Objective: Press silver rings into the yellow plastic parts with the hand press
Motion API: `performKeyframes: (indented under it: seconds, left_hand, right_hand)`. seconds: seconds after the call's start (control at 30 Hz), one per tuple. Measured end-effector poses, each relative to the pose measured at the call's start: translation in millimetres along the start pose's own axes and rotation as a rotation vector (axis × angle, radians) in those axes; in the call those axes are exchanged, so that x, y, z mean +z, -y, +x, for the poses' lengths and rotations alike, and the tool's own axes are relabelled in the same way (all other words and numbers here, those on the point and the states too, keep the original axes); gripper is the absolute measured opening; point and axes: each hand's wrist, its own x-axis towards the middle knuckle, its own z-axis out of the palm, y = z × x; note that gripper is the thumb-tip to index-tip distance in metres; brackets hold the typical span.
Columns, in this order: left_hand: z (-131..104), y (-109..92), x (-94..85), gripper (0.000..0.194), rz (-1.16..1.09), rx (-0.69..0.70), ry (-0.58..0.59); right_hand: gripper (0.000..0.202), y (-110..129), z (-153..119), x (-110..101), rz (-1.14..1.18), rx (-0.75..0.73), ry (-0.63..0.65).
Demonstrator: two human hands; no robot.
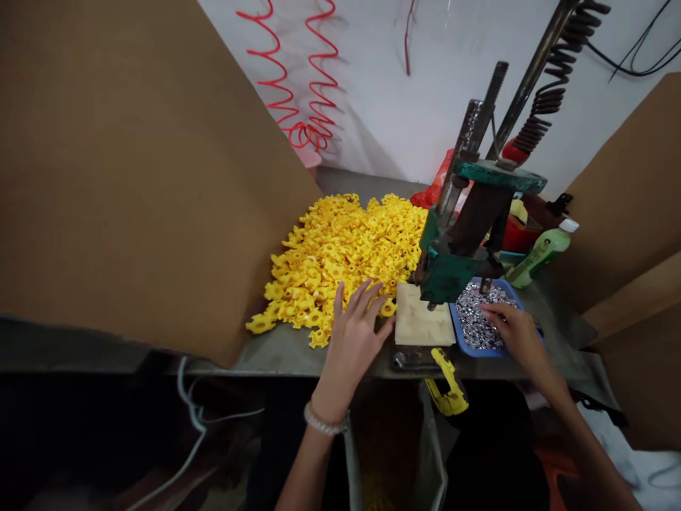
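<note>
My left hand (355,335) lies with fingers spread at the near edge of a big heap of yellow plastic parts (340,255), fingertips touching the closest pieces. My right hand (511,328) reaches into a blue tray (458,333) full of small shiny metal pieces (476,323); whether it has pinched one I cannot tell. Between the hands a pale wooden block (423,323) sits under a green hand press (462,241) with a long lever and spring.
Tall cardboard walls stand at left (133,163) and right (633,199). A green bottle (540,253) and a red container (518,234) sit behind the tray. A yellow tool (448,387) hangs off the bench front above a sack. Red coiled hose (298,78) hangs on the wall.
</note>
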Motion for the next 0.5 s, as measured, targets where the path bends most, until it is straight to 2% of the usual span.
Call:
performKeyframes:
  seconds: [0.07, 0.13, 0.27, 0.4, 0.5]
  left_hand:
    - [2, -16, -2.0, 0.030, -0.094, -0.001, -0.021]
    - [3, -30, 3.7, 0.029, -0.187, 0.007, 0.029]
    - [3, -41, 26.9, 0.030, -0.328, 0.007, 0.163]
    - [3, -41, 38.9, 0.033, -0.381, -0.018, 0.169]
    - [3, -43, 37.7, 0.031, -0.387, -0.033, 0.154]
  right_hand:
    - [0.029, 5, -6, 3, 0.079, -0.002, -0.049]
    - [0.031, 15, -11, 10, 0.235, 0.037, -0.044]
    - [0.030, 46, -12, 23, 0.604, 0.169, 0.104]
    - [0.027, 67, 0, 32, 0.537, 0.132, 0.247]
    - [0.024, 68, 13, 43, 0.505, 0.106, 0.316]
